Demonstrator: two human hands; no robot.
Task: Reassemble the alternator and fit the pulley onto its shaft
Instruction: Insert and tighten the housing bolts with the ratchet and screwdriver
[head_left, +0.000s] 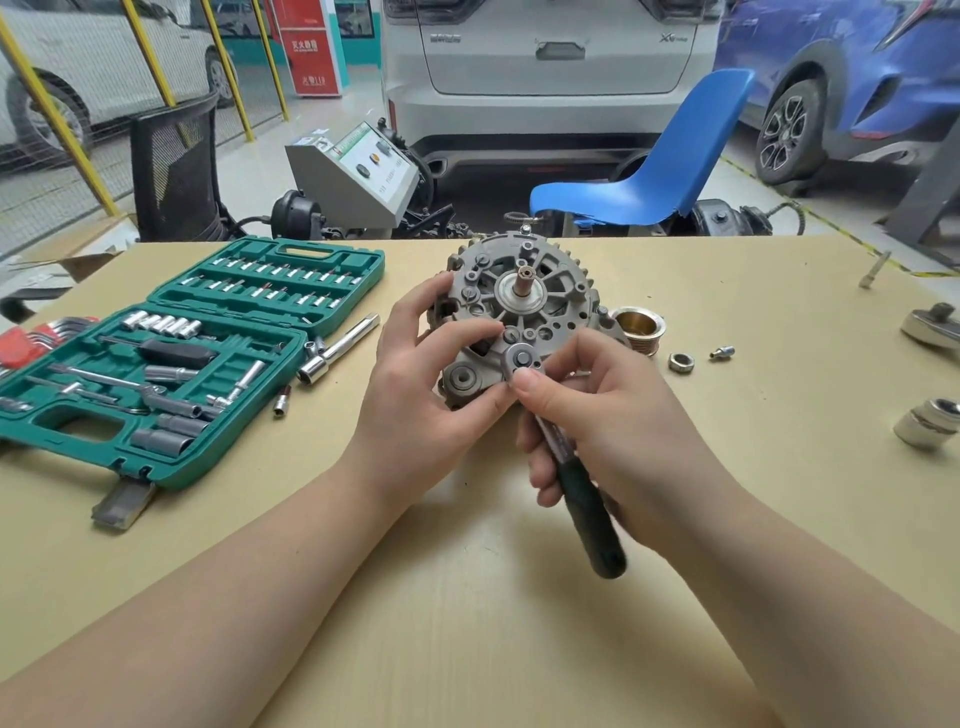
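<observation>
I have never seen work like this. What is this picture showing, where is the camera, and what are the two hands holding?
There is one picture, from a camera worn on the person's head, looking down at a table in a car workshop. The grey round metal part is an alternator, a car's generator; its shaft points up, still bare. The left hand steadies its housing. The right hand grips a ratchet wrench whose head sits on the housing's near edge. The brass-coloured pulley, a nut and a small bolt lie to the right. An open green socket set lies to the left.
</observation>
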